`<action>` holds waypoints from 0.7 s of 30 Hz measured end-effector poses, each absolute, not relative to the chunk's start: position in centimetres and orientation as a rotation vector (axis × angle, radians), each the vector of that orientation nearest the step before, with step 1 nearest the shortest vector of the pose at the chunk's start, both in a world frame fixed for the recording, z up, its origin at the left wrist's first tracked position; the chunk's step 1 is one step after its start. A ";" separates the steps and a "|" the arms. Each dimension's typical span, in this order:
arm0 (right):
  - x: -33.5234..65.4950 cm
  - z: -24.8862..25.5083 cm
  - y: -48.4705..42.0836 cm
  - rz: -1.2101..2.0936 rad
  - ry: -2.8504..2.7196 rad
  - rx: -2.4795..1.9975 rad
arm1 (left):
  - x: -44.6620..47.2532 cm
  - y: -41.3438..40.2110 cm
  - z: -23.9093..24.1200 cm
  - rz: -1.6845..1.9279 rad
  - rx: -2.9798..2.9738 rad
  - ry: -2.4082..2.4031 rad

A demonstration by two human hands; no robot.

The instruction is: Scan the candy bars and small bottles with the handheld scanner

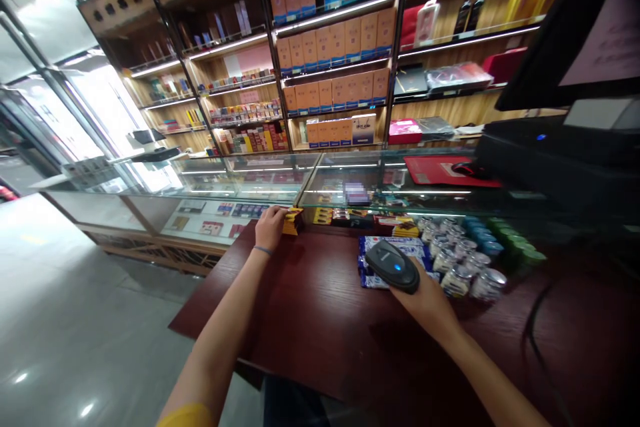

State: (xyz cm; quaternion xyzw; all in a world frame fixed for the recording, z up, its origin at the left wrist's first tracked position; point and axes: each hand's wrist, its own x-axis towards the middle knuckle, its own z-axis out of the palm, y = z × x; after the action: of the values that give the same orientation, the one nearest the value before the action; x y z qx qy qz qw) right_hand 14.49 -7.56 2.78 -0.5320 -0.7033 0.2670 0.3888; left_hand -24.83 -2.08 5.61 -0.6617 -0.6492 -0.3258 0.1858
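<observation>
My right hand (425, 300) is closed around a dark grey barcode scanner (393, 265) with a blue light, held just over a blue-and-white packet (373, 247) on the dark red wooden counter (310, 307). My left hand (270, 227) reaches to the counter's far edge and grips a small stack of orange-and-black packs (293, 221). A thin band sits on my left wrist.
Rows of small packs (360, 217) and several little lidded jars (457, 260) line the counter's far side. A glass display case (240, 180) stands beyond, with lit shelves of boxes and bottles behind. A black register and monitor (565, 113) sit at right; a cable (535, 320) trails over the counter.
</observation>
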 end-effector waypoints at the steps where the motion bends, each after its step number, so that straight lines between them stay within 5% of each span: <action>1: 14.5 2.8 -7.5 0.671 -1.784 -1.363 | -25.3 -1.9 5.4 -0.835 -1.878 -1.829; 8: 14.8 2.5 -7.1 0.622 -1.755 -1.396 | -27.6 -0.7 4.1 -0.523 -1.929 -1.900; 21: 15.3 2.6 -7.1 0.670 -1.748 -1.390 | -29.1 0.9 2.3 -0.690 -2.115 -1.839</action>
State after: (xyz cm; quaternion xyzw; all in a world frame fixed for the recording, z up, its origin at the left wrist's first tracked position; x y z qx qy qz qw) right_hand 15.32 -7.08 2.56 -0.5480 -0.6889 0.2640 0.3941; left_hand -29.12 0.91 2.32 -0.7267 -0.6320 -0.2372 0.1270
